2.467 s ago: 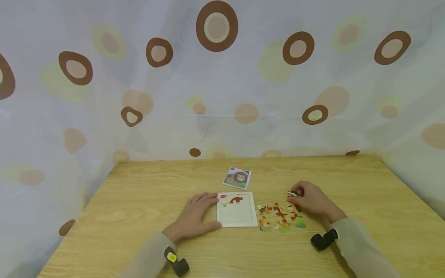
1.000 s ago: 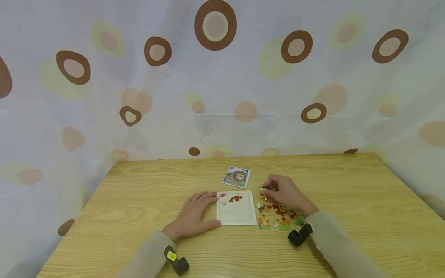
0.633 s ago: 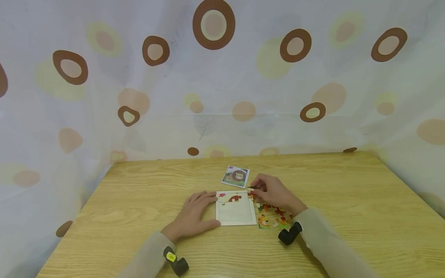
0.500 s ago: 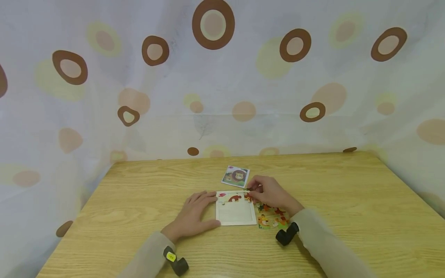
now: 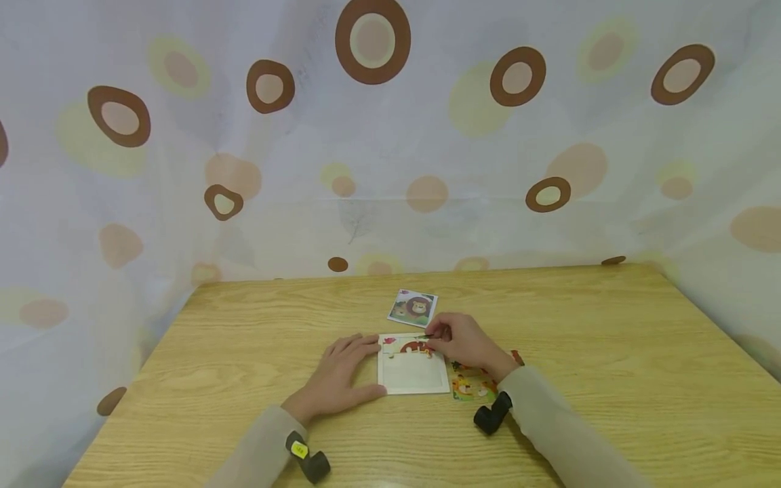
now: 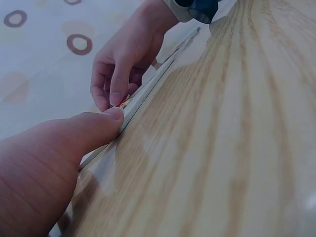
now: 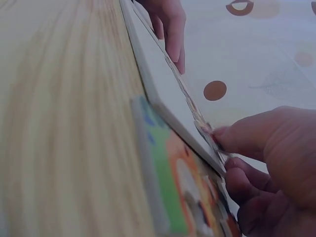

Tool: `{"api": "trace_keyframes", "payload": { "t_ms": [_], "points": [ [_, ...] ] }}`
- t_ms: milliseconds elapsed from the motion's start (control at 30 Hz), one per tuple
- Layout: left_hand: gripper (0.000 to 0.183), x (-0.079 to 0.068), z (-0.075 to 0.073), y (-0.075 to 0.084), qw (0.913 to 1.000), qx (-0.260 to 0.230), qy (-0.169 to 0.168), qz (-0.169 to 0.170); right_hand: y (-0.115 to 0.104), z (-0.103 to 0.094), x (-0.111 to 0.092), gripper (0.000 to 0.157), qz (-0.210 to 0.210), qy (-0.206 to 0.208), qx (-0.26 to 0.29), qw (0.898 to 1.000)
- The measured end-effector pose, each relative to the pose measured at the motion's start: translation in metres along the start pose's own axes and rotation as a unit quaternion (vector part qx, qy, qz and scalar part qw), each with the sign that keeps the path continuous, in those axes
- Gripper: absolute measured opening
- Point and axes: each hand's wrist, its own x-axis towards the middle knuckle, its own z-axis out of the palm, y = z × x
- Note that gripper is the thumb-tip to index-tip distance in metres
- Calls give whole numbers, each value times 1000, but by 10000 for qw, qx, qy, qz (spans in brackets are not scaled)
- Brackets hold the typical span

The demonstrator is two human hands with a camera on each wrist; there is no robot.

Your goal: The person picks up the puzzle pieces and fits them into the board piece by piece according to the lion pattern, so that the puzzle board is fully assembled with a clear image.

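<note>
A square white puzzle tray (image 5: 415, 390) lies on the table, with joined pieces along its top row, a pink shape among them. My left hand (image 5: 337, 377) rests at its left side, fingers stretched along the edge and thumb (image 6: 101, 128) at the near corner. Over the top right corner, my right hand (image 5: 468, 344) pinches a brown and yellow jigsaw piece (image 5: 427, 350) between thumb and fingertips, right against the placed row. The fingers hide part of that piece. Loose jigsaw pieces (image 5: 465, 388) lie right of the tray, partly covered by the right wrist.
Behind the tray lies a picture card (image 5: 415, 307) of a lion. A wood-grain table (image 5: 274, 318) carries everything, and a patterned white curtain (image 5: 293, 237) hangs at its far edge. Each sleeve has a black wrist camera (image 5: 493, 415).
The right hand has carried the jigsaw piece leftward from beyond the loose pieces to the tray's top right corner and lowered it there. The left hand has stayed at the tray's edge.
</note>
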Motion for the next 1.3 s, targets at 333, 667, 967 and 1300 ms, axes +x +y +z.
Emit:
{"api": "trace_keyframes", "payload": {
  "t_ms": [333, 667, 967, 1300],
  "points": [
    [71, -1, -1, -1, 10000, 6, -5, 14, -7, 8, 4, 6, 217, 88, -267, 9994],
    [71, -1, -3, 0, 10000, 24, -59, 27, -11, 10, 7, 4, 260, 175, -481, 9983],
    [70, -1, -2, 0, 10000, -9, 48, 79, -10, 10, 5, 5, 238, -10, -532, 9983],
    [71, 0, 0, -1, 10000, -11, 14, 65, -3, -22, -2, 13, -102, -145, -333, 9993]
  ]
}}
